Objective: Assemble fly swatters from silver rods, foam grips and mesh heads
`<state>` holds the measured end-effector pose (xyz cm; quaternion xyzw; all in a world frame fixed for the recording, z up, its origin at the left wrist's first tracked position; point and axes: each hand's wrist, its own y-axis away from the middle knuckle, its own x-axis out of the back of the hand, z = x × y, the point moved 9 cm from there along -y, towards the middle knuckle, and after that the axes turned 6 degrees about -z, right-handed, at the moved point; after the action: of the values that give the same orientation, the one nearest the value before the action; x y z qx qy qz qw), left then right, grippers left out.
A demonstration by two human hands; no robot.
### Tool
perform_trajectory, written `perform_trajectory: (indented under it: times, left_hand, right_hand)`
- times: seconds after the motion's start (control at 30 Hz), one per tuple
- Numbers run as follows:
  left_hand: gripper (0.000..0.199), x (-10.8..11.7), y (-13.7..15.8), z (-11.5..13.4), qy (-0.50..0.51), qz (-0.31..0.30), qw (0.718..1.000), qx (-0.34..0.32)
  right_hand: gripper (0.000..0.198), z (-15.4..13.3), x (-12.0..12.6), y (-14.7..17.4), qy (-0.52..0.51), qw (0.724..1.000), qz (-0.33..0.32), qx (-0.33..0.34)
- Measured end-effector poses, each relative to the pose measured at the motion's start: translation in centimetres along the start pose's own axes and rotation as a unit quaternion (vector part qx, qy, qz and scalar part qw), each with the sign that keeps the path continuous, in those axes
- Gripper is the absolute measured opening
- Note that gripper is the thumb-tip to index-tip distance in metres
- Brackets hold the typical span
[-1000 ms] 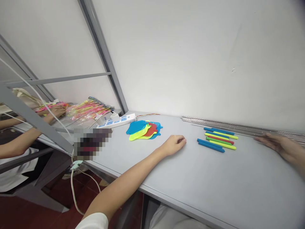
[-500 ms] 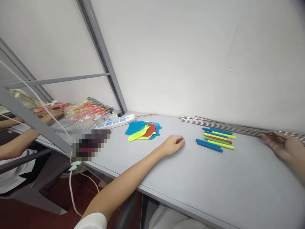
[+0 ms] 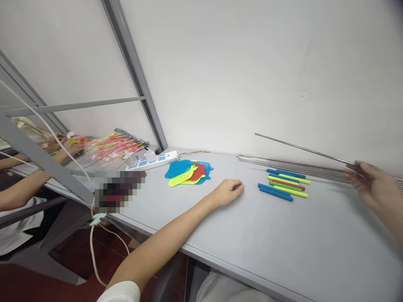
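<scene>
Head view: right hand near the right edge, above the grey table, thumb and fingers pinching a thin metal rod. Rod runs out leftward from that grip, tilted, its far tip higher than the pinched end and showing against the white wall. Whether the pinched end also touches the other metal rods cannot be told; the fingers cover that part. Those rods lie in a bundle along the foot of the wall, beyond both hands, and pass behind the right hand.

Left hand rests on the table, fingers loosely curled, knuckles up; cannot tell if the fingertips press together, their inner side being hidden. Between the hands, nearer to the left one at their left ends: slim plastic tubes, blue, yellow, red and green, roughly parallel, slanting down toward the right hand.

Left of the left hand, apart from it: flat mesh fly-swatter heads, overlapping, blue, yellow and red. Farther left, a white power strip with blue socket panels. Farther left again, a co-worker's hands beside pink and yellow goods in clear plastic.
</scene>
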<state>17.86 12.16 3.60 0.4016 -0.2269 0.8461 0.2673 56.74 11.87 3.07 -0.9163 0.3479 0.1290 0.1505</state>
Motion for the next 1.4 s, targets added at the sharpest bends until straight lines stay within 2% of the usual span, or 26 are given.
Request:
perform_trajectory:
  times: [0.1,0.3,0.4,0.5,0.6,0.73,0.83,1.0,1.23,1.4]
  left_hand:
    - [0.032,0.0,0.1,0.2,0.002,0.0,1.0,0.001]
    - [0.031,0.4,0.3,0.7,0.025,0.008,1.0,0.003]
    - [0.032,0.8,0.5,1.1,0.061,0.023,0.998,0.001]
    - [0.035,1.3,0.6,1.3,0.128,0.044,0.991,0.004]
    - [0.045,1.6,0.5,1.1,0.254,0.063,0.965,-0.001]
    - [0.046,2.3,0.2,0.8,0.404,0.083,0.911,-0.018]
    - [0.048,2.7,0.1,0.0,0.47,0.092,0.878,0.001]
    - [0.042,3.5,0.4,-1.2,0.533,0.124,0.836,0.029]
    - [0.034,3.9,0.6,-3.1,0.561,0.139,0.814,0.051]
    - [0.032,3.7,0.7,-2.8,0.577,0.134,0.805,0.048]
  right_hand:
    - [0.01,-0.2,-1.6,0.4,0.009,0.998,-0.068,0.005]
    - [0.019,-2.1,-4.5,3.2,0.034,0.991,-0.12,0.04]
    - [0.018,-2.9,-6.5,5.1,0.034,0.982,-0.18,0.044]
    - [0.018,-3.1,-7.5,6.5,0.048,0.979,-0.194,0.042]
    - [0.02,-2.8,-9.1,7.9,0.06,0.969,-0.24,0.024]
    - [0.022,-2.6,-10.6,9.6,0.103,0.951,-0.289,0.035]
    - [0.027,-2.2,-11.5,10.6,0.138,0.934,-0.327,0.038]
    - [0.03,-1.5,-11.9,10.8,0.162,0.923,-0.345,0.045]
    - [0.032,-1.5,-12.4,11.3,0.179,0.911,-0.368,0.057]
    - [0.029,-2.4,-13.4,12.6,0.171,0.89,-0.418,0.071]
